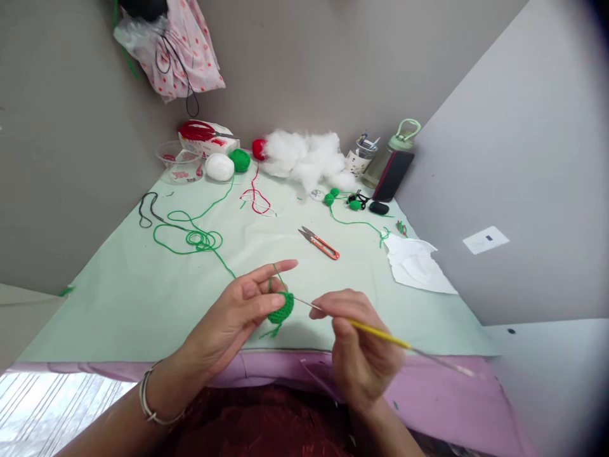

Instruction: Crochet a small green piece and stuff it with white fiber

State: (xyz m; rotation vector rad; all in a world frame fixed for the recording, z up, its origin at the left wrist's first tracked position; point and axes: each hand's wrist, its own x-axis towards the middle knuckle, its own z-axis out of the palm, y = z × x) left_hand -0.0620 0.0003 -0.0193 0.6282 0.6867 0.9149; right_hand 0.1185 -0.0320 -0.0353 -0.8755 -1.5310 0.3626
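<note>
Pinched between the thumb and fingers of my left hand (pixel 238 314) is a small round green crochet piece (pixel 281 309), a short yarn tail hanging below it. Green yarn (pixel 223 263) runs from the table up to this hand and passes over its raised index finger. My right hand (pixel 364 343) grips a crochet hook (pixel 375 331) with a yellow handle, pen-fashion. The hook's thin metal tip points left and meets the right edge of the green piece; whether it is inside a stitch I cannot tell. Orange thread snips (pixel 320 243) lie beyond my hands.
At the back stand white (pixel 219 167) and green yarn balls (pixel 239 160), a plastic tub (pixel 181 166), white stuffing (pixel 304 158), a pen cup (pixel 361 158) and a green-lidded bottle (pixel 392 152). Small green pieces (pixel 329 198) and crumpled white paper (pixel 421 265) lie right.
</note>
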